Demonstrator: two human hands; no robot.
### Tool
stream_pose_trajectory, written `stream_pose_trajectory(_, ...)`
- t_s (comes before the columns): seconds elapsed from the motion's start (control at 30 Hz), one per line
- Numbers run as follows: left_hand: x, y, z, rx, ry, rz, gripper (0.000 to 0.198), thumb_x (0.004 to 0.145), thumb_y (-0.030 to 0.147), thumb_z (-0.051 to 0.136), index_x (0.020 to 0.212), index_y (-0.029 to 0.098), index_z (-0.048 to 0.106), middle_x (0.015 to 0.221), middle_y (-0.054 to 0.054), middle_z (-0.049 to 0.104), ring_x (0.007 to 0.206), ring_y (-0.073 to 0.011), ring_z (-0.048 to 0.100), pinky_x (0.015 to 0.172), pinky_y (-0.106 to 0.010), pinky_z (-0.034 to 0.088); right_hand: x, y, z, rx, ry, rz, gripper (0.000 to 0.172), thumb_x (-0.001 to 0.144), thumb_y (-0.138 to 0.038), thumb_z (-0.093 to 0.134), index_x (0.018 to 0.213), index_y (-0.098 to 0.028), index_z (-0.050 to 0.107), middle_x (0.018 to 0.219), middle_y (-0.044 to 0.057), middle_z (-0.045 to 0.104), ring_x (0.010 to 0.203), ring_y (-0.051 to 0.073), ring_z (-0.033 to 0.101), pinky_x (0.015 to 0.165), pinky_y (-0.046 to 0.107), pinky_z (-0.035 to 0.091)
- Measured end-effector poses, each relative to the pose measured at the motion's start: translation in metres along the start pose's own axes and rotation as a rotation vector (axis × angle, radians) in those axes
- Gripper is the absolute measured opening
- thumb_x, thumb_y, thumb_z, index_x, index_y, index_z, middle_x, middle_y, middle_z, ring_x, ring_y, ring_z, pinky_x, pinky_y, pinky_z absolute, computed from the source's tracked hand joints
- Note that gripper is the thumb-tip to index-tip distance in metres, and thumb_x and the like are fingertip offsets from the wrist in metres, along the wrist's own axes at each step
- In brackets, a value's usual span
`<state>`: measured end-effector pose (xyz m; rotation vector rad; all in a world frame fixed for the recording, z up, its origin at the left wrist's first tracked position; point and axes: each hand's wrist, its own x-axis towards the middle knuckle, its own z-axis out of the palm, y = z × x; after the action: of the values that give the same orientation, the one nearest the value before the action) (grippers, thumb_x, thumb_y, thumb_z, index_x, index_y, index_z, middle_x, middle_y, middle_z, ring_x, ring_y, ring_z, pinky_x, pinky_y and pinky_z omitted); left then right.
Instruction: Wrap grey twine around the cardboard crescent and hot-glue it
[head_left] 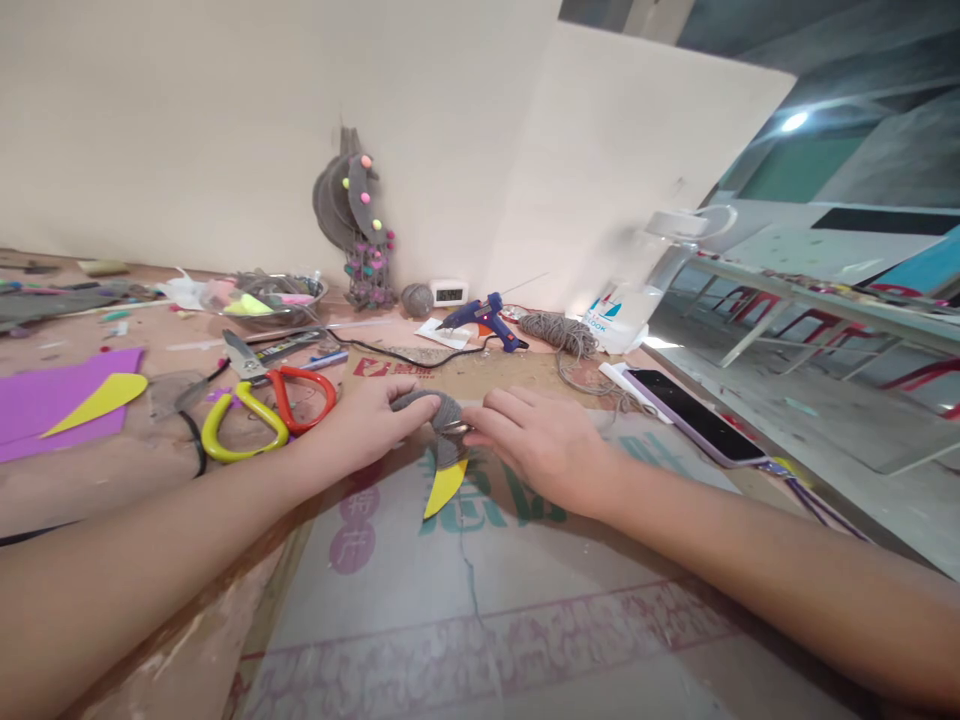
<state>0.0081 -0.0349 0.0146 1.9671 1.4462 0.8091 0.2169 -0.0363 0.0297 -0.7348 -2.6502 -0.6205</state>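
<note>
A small curved piece wrapped in grey yarn [448, 408] lies at the middle of the printed plastic-covered board. My left hand [386, 415] is closed on its left side, thumb pressed on top. From the right, my right hand [536, 445] has its fingers bent together at the piece's other edge, by a thin shiny rim; its fingertips are partly hidden. Below, a pointed yellow piece [445, 488] sticks out from the grey part towards me. A thin loose thread [471, 580] trails down the board [360, 640].
Scissors with yellow and red handles [244, 425] lie left, near purple sheet [45, 395]. Behind are a blue glue gun [491, 318], its black cord, grey yarn [559, 333] and a bowl [311, 300]. Rightward stand a clear bottle [626, 310] and a phone [694, 415] near the table edge.
</note>
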Motion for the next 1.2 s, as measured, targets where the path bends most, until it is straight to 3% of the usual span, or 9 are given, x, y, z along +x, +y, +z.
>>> stream_pose_trajectory(0.2, 0.000, 0.000, 0.000, -0.081, -0.003, -0.035, 0.034, 0.077, 0.046, 0.044, 0.061, 0.018, 0.053, 0.051, 0.004, 0.049, 0.046, -0.0095, 0.042, 0.043, -0.021, 0.030, -0.001, 0.009, 0.008, 0.270, 0.104, 0.217, 0.028, 0.091, -0.035, 0.038, 0.102, -0.015, 0.054, 0.084, 0.006, 0.059, 0.071, 0.014, 0.053, 0.061, 0.025, 0.038)
stream_pose_trajectory(0.37, 0.000, 0.001, 0.001, -0.067, -0.008, 0.005, 0.034, 0.079, 0.046, 0.043, 0.064, 0.018, 0.056, 0.055, 0.003, 0.053, 0.054, -0.0121, 0.049, 0.051, -0.022, 0.036, -0.002, 0.009, 0.011, 0.270, 0.086, 0.208, 0.030, 0.090, -0.037, 0.038, 0.103, -0.015, 0.053, 0.085, 0.007, 0.058, 0.072, 0.015, 0.053, 0.062, 0.026, 0.039)
stream_pose_trajectory(0.47, 0.001, 0.001, 0.001, -0.071, -0.008, 0.063, 0.030, 0.078, 0.041, 0.045, 0.084, 0.018, 0.064, 0.076, -0.001, 0.066, 0.072, -0.0167, 0.058, 0.068, -0.026, 0.043, -0.001, 0.007, 0.011, 0.268, 0.055, 0.208, 0.032, 0.090, -0.038, 0.037, 0.104, -0.015, 0.054, 0.086, 0.007, 0.058, 0.072, 0.015, 0.053, 0.062, 0.027, 0.039)
stream_pose_trajectory(0.53, 0.001, 0.000, 0.002, -0.103, 0.018, 0.091, 0.034, 0.078, 0.038, 0.047, 0.103, 0.020, 0.062, 0.098, -0.004, 0.066, 0.086, -0.0192, 0.059, 0.079, -0.030, 0.044, -0.001, 0.007, 0.011, 0.268, 0.041, 0.215, 0.032, 0.090, -0.039, 0.036, 0.104, -0.016, 0.054, 0.087, 0.006, 0.058, 0.071, 0.015, 0.053, 0.063, 0.027, 0.040)
stream_pose_trajectory(0.63, 0.002, -0.002, 0.001, -0.102, 0.085, 0.129, 0.034, 0.080, 0.038, 0.045, 0.105, 0.022, 0.062, 0.111, -0.006, 0.062, 0.101, -0.0207, 0.055, 0.089, -0.033, 0.041, -0.001, 0.008, 0.011, 0.262, 0.040, 0.222, 0.033, 0.091, -0.039, 0.035, 0.104, -0.016, 0.054, 0.088, 0.007, 0.058, 0.072, 0.015, 0.053, 0.063, 0.026, 0.040)
stream_pose_trajectory(0.73, 0.001, -0.002, 0.001, -0.062, 0.103, 0.196, 0.029, 0.080, 0.041, 0.046, 0.088, 0.022, 0.067, 0.105, -0.004, 0.063, 0.103, -0.0198, 0.053, 0.093, -0.031, 0.037, -0.001, 0.008, 0.011, 0.233, 0.035, 0.215, 0.034, 0.091, -0.039, 0.035, 0.104, -0.016, 0.055, 0.087, 0.006, 0.058, 0.074, 0.015, 0.053, 0.064, 0.026, 0.040)
stream_pose_trajectory(0.87, -0.003, 0.004, 0.000, 0.023, 0.082, 0.241, 0.025, 0.080, 0.039, 0.048, 0.072, 0.021, 0.063, 0.089, -0.002, 0.065, 0.090, -0.0181, 0.056, 0.084, -0.029, 0.040, 0.001, 0.007, 0.011, 0.184, 0.035, 0.181, 0.034, 0.090, -0.040, 0.035, 0.101, -0.015, 0.056, 0.085, 0.007, 0.058, 0.075, 0.016, 0.053, 0.063, 0.026, 0.039)
stream_pose_trajectory(1.07, -0.004, 0.005, -0.001, -0.006, 0.151, 0.087, 0.030, 0.084, 0.042, 0.038, 0.073, 0.019, 0.055, 0.072, 0.001, 0.058, 0.073, -0.0160, 0.054, 0.066, -0.025, 0.040, 0.000, 0.014, 0.014, 0.292, 0.070, 0.290, 0.031, 0.089, -0.038, 0.039, 0.104, -0.015, 0.054, 0.090, 0.007, 0.060, 0.077, 0.016, 0.055, 0.065, 0.027, 0.041)
stream_pose_trajectory(1.2, -0.001, -0.001, 0.001, 0.017, 0.092, 0.039, 0.038, 0.083, 0.048, 0.035, 0.068, 0.018, 0.055, 0.066, 0.000, 0.058, 0.067, -0.0167, 0.054, 0.061, -0.026, 0.039, -0.002, 0.019, 0.018, 0.436, 0.129, 0.420, 0.027, 0.088, -0.035, 0.043, 0.104, -0.016, 0.054, 0.092, 0.007, 0.062, 0.077, 0.016, 0.056, 0.068, 0.028, 0.043)
